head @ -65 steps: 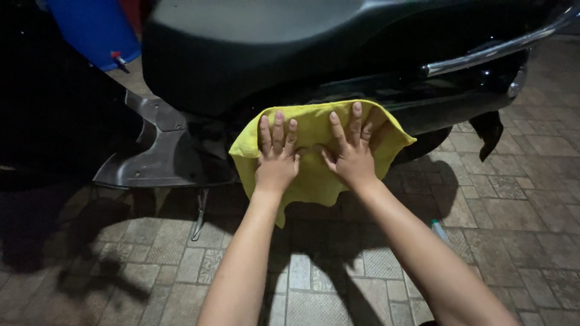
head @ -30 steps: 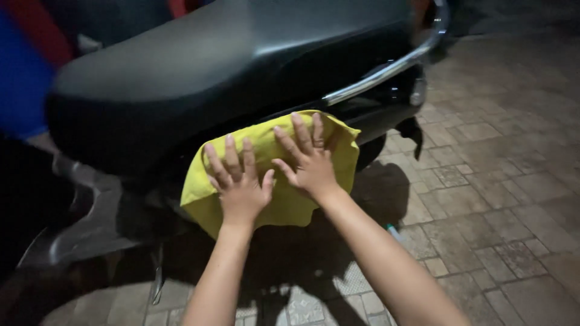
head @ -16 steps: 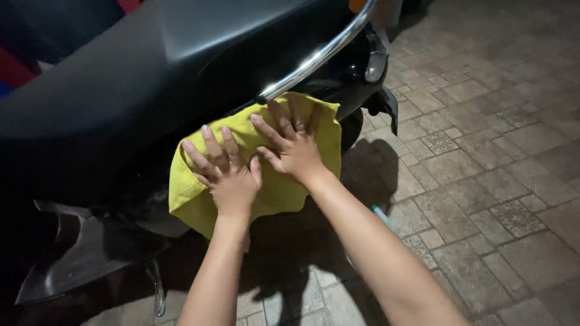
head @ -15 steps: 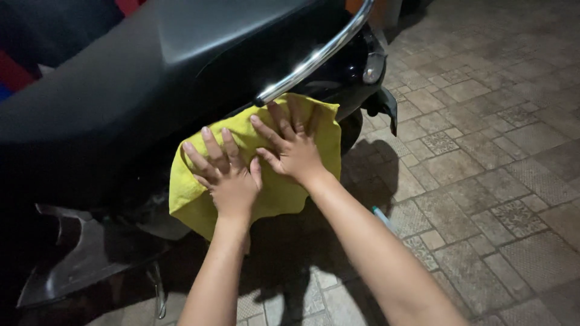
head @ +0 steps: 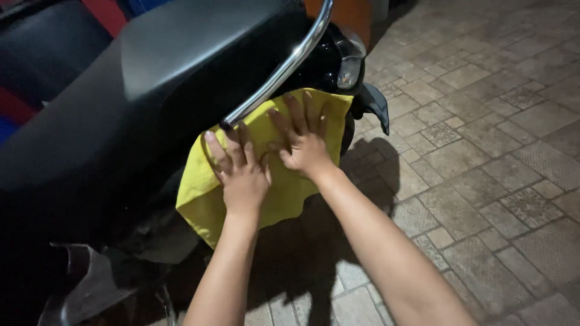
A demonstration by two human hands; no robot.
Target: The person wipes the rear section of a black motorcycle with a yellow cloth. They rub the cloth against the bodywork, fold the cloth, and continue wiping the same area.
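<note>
Both hands and the yellow cloth [head: 284, 181] have travelled along the flank of the black scooter since the earlier frames, from below the middle of the seat [head: 181, 54] to the rear end, just under the chrome grab rail [head: 284, 66] and beside the tail light [head: 349, 67]. Taking the grab rail as the landmark, the cloth lies flat against the dark side panel directly beneath it, its upper edge tucked close under the rail and its lower corner hanging loose toward the ground.

The left hand [head: 241, 175] presses palm-down on the cloth below the forward end of the rail, fingers [head: 219, 152] spread and pointing up toward the chrome. The right hand [head: 305, 148] presses flat just beside it, nearer the tail light, fingers spread wide as well; the thumbs of the two hands nearly meet. Neither hand pinches or bunches the fabric.

Beyond the rail's rear end, the black mudguard [head: 376, 105] juts out below the tail light. Patterned stone paving [head: 483, 151] stretches away on that side, with the scooter's shadow falling across it beneath the forearms. Below the rail toward the front, a grey footboard panel [head: 90, 284] shows dimly.
</note>
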